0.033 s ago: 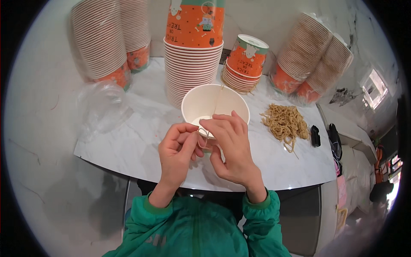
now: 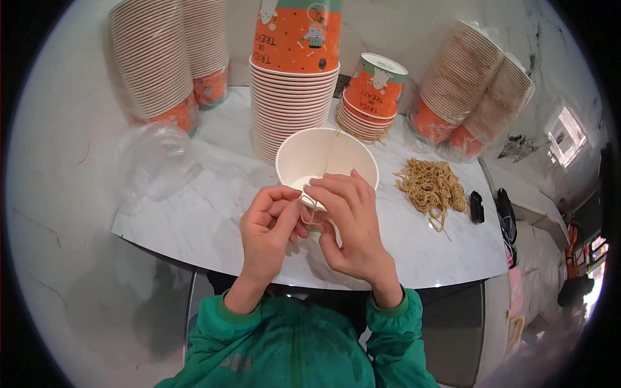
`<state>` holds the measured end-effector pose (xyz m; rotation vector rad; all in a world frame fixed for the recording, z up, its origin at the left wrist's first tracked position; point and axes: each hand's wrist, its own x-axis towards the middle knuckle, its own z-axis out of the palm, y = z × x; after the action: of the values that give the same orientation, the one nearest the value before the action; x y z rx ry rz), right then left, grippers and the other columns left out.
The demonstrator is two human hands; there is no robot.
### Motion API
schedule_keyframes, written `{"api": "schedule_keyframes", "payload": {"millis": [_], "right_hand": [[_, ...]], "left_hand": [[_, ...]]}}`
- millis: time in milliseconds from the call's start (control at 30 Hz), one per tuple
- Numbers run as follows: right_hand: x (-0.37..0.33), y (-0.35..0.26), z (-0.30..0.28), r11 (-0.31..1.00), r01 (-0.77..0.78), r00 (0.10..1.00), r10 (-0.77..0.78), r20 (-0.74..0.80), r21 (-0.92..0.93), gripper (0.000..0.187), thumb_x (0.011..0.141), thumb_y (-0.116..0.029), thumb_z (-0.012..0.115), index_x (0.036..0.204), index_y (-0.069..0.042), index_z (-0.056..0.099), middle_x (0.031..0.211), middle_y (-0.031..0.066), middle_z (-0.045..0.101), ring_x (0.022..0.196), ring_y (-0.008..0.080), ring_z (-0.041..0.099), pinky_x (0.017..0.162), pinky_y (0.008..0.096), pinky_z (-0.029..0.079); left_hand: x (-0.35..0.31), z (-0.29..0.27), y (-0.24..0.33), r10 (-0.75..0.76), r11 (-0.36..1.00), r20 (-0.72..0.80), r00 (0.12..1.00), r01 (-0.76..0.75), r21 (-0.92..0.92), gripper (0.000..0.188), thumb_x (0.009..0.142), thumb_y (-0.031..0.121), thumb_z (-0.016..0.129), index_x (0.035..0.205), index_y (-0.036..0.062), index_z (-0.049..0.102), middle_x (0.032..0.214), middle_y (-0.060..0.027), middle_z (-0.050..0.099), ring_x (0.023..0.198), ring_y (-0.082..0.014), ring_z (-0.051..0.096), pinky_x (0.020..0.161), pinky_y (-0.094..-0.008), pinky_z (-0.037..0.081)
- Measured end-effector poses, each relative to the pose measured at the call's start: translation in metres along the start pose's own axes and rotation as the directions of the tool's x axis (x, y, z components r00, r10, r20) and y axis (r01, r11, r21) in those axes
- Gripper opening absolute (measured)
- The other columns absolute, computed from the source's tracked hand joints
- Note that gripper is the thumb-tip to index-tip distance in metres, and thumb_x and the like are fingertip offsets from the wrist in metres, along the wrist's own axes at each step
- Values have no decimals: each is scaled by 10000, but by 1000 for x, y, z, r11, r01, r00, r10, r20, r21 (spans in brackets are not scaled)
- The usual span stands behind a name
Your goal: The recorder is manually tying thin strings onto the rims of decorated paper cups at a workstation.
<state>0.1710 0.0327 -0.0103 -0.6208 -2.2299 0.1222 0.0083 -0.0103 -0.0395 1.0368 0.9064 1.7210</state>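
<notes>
A white-lined paper bucket [image 2: 359, 152] stands tilted open toward me at the middle of the table. My left hand [image 2: 266, 223] is closed in a pinch at the bucket's near rim, on a thin beige cord [image 2: 309, 218] that bends in a small loop. My right hand [image 2: 352, 223] rests at the near side of the bucket, its fingers reaching over the rim and its thumb apart on the outside. The cord's other stretch hangs from the far rim down inside the bucket and is lost behind my right fingers. The bucket's front wall is mostly hidden.
A tall stack of orange-printed paper buckets [image 2: 294, 97] stands behind, a shorter stack [image 2: 370, 97] beside it. Wrapped stacks stand far left [image 2: 152, 64] and right [image 2: 462, 77]. Crumpled clear plastic [image 2: 158, 161] lies left; a beige cord pile [image 2: 430, 187] and small black object [image 2: 477, 207] lie right.
</notes>
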Motion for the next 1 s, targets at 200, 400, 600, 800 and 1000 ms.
{"api": "schedule_keyframes", "payload": {"millis": [200,400,600,800,1000], "right_hand": [[-7,-8,-5,993,-2,1000,5,-30,116,673,656,21,632,1317,-97,586,1289,94,620,1250,372,529,1144,617,294],[-6,6,0,991,-16,995,29,-96,132,587,711,43,669,1281,-80,608,1143,43,702,1215,318,569,1138,590,328],[-7,8,-2,963,-85,978,130,-162,257,459,757,88,653,1190,-63,637,986,43,733,1070,275,650,1121,539,372],[-9,13,1,975,-44,947,110,-301,217,378,851,121,649,1188,-43,596,975,87,733,951,232,697,1081,535,426],[-5,10,2,993,48,914,1,-405,111,419,796,140,693,1169,-36,621,991,60,733,949,283,668,979,489,498]], "left_hand": [[-2,-1,10,-49,998,93,994,52,-31,165,1011,46,581,1171,6,587,888,-44,702,720,-79,639,631,-212,483],[-4,3,13,-20,999,162,987,28,-46,209,979,-16,542,1186,-20,573,911,-77,688,758,-111,649,661,-237,500],[-7,1,17,-2,999,232,973,14,-53,259,946,-44,582,1203,-17,578,949,-47,674,865,-105,646,738,-232,517],[-8,15,18,244,898,252,936,-317,307,236,871,-67,686,1095,3,663,900,-31,668,791,-100,631,715,-259,531],[-9,28,19,392,720,298,871,-491,490,261,825,-56,756,1066,-12,666,908,-89,647,709,-157,663,625,-269,561]]}}
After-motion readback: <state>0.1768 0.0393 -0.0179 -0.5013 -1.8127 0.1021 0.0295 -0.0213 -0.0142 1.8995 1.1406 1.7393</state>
